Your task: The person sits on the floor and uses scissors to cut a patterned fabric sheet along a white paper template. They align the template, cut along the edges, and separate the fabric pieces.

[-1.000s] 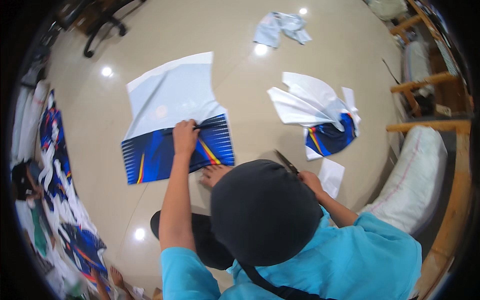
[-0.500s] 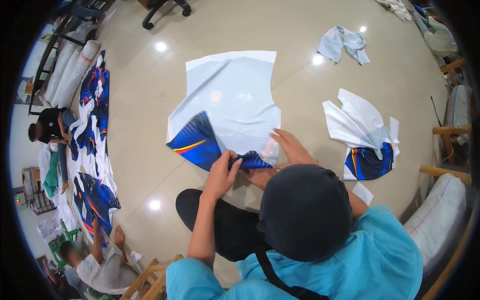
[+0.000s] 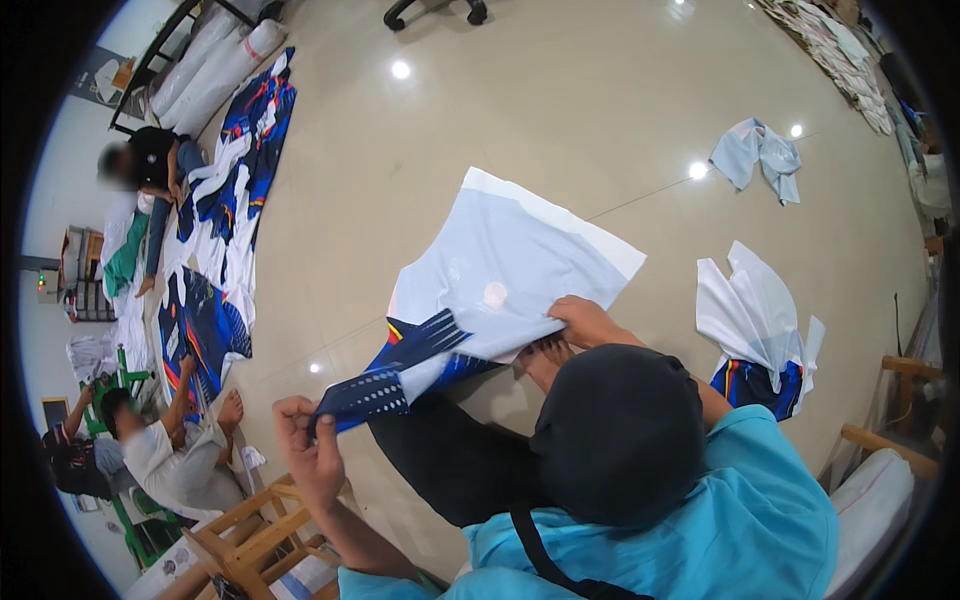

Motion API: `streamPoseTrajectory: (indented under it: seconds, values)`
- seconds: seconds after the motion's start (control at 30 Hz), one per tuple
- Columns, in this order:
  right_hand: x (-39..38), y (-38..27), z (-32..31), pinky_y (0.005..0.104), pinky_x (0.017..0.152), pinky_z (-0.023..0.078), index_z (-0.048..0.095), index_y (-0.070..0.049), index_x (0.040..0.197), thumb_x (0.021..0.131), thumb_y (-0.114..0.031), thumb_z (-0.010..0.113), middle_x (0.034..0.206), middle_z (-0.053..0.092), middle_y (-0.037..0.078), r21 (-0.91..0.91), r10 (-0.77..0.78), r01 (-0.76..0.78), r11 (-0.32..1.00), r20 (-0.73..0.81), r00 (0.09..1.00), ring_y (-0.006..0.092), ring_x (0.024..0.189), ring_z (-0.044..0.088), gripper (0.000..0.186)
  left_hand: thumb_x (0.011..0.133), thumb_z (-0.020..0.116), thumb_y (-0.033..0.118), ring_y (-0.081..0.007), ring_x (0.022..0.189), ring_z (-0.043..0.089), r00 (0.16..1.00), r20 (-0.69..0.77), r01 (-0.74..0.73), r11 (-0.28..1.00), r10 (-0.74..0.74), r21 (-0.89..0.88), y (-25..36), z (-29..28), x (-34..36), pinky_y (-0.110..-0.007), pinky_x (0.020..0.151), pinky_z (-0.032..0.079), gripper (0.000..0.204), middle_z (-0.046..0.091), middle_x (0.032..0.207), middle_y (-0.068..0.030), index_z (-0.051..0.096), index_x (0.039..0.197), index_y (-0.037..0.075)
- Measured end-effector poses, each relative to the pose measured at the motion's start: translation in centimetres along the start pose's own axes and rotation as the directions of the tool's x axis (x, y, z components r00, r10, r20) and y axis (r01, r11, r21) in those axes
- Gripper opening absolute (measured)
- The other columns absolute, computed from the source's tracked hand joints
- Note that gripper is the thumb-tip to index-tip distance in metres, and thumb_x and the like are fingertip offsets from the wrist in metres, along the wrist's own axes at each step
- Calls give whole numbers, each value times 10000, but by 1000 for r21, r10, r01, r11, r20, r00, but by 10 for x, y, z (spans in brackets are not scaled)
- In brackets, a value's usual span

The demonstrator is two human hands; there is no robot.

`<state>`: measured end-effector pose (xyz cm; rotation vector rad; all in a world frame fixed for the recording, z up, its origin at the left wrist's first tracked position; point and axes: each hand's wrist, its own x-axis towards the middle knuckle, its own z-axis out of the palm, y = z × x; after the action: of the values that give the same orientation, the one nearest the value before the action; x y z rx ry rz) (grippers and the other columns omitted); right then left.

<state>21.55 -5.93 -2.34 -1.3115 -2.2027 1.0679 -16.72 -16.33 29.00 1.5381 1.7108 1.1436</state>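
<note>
A jersey panel [image 3: 480, 235] lies partly on the tiled floor in front of me, its pale underside up. Its near edge is lifted and folded, showing the dark blue printed face with red and yellow stripes. My left hand [image 3: 312, 450] pinches the far left end of that edge, raised over my black-clad leg, and the cloth stretches taut toward it. Thumb and fingers of my right hand [image 3: 585, 322] are closed on the panel's right side, just above my bare foot [image 3: 545, 358].
To my right lies a bunched stack of white and blue fabric pieces [image 3: 750, 310], with a grey cloth scrap [image 3: 757, 160] farther off. A wooden stool [image 3: 255, 535] stands at lower left. Two people sit at left beside a row of printed fabric [image 3: 205, 320]. Wheeled chair legs [image 3: 435, 12] show at the top.
My left hand has pulled the panel's edge out to the left and up off the floor. The panel has turned clockwise and bunched up. My right hand has closed on its side.
</note>
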Motion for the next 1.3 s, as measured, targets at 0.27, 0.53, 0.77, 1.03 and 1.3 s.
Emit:
streamPoseTrajectory:
  seconds: [0.27, 0.53, 0.77, 1.03, 1.3]
  values:
    - [-30, -15, -59, 446, 885, 558, 754, -20, 1005, 929, -181, 626, 1039, 766, 181, 138, -5, -122, 983, 680, 734, 375, 1019, 721, 219, 1023, 659, 345, -180, 753, 677, 604, 218, 580, 610, -767, 540, -46, -29, -53, -321, 716, 526, 368, 713, 856, -118, 596, 1101, -9]
    - [84, 8, -19, 482, 967, 514, 586, -50, 1297, 807, -237, 836, 1168, 688, 220, -190, 246, -381, 905, -497, 832, 393, 1121, 647, 581, 942, 733, 477, -392, 1067, 658, 817, -187, 538, 604, -546, 588, -148, 31, -59, -466, 922, 528, 610, 642, 1173, -265, 618, 1198, -65]
    - [84, 26, -11, 488, 825, 548, 712, -8, 1090, 831, -197, 780, 1005, 739, 227, -36, 322, -337, 941, -217, 922, 401, 929, 708, 328, 1013, 668, 247, -347, 897, 652, 909, -276, 416, 722, -313, 553, -169, 23, -87, -465, 803, 504, 263, 660, 969, -204, 631, 1015, -14]
    - [45, 0, -56, 368, 962, 556, 632, 35, 1304, 994, -215, 674, 1193, 727, 127, 935, 396, -301, 187, 208, 894, 225, 1057, 708, 400, 1119, 473, 366, -223, 975, 709, 549, -244, 462, 534, -799, -709, -212, -21, -106, -392, 837, 569, 418, 729, 1141, -95, 670, 1184, 3]
    - [0, 22, -120, 378, 964, 539, 619, 31, 1317, 1017, -293, 657, 1177, 717, 127, 911, 500, -290, 294, 112, 859, 227, 1072, 696, 443, 983, 741, 309, -182, 1107, 672, 509, 204, 846, 441, -837, -302, -173, -19, -109, -334, 939, 534, 491, 717, 1243, -89, 650, 1368, 18]
